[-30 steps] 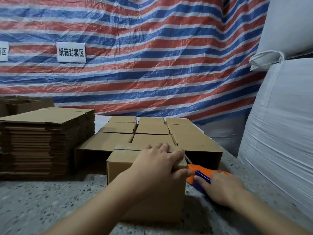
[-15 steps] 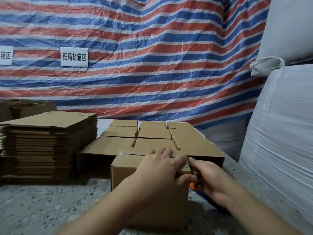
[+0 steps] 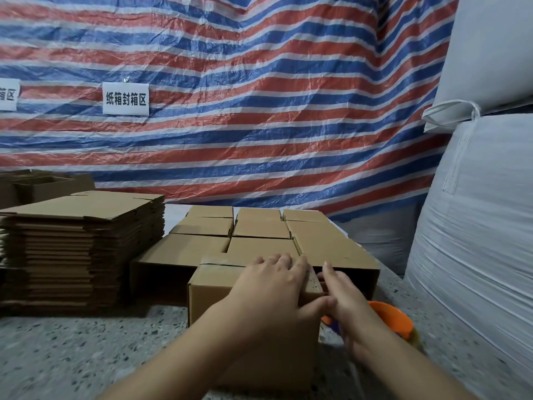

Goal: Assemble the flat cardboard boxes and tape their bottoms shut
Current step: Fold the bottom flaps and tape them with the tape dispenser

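The left hand (image 3: 271, 287) lies flat, fingers straight and together, pinning the box (image 3: 248, 321) on the table (image 3: 86, 350) so the right hand (image 3: 346, 301), fingers extended, can smooth tape down its side, dispenser (image 3: 392, 319) parked beside.

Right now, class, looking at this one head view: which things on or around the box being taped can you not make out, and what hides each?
- Tape seam on the box: covered by the left hand.
- Orange tape dispenser: mostly hidden behind the right hand; its roll cannot be seen.
- Left sign: cut off by the frame's left edge.
- Open box behind the flat stack: inside hidden.
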`<action>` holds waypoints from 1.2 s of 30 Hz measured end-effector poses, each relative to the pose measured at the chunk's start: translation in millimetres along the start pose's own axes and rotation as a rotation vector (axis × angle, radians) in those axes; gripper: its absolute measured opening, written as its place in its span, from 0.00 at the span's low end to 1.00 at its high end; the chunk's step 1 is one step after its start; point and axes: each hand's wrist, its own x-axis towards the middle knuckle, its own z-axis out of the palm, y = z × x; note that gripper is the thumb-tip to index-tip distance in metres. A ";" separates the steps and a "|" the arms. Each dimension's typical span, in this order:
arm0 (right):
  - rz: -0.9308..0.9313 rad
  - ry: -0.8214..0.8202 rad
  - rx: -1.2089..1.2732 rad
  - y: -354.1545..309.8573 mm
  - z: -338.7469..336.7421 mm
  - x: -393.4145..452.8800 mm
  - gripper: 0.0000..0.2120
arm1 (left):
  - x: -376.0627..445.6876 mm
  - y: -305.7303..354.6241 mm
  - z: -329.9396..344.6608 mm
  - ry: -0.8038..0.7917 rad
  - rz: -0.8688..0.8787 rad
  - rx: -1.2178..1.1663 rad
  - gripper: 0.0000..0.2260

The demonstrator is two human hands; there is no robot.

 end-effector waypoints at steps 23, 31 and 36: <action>-0.496 -0.150 -0.282 38.5 2.5 -32.1 0.30 | -84.4 -56.5 21.7 0.612 -0.613 -0.855 0.35; -0.306 0.040 -0.449 -9.4 22.2 -19.6 0.35 | -80.4 -75.5 11.4 0.531 -0.714 -1.094 0.10; 0.098 -0.118 -0.601 -19.6 26.3 8.2 0.33 | -76.7 -95.1 13.2 0.172 -0.914 -1.142 0.16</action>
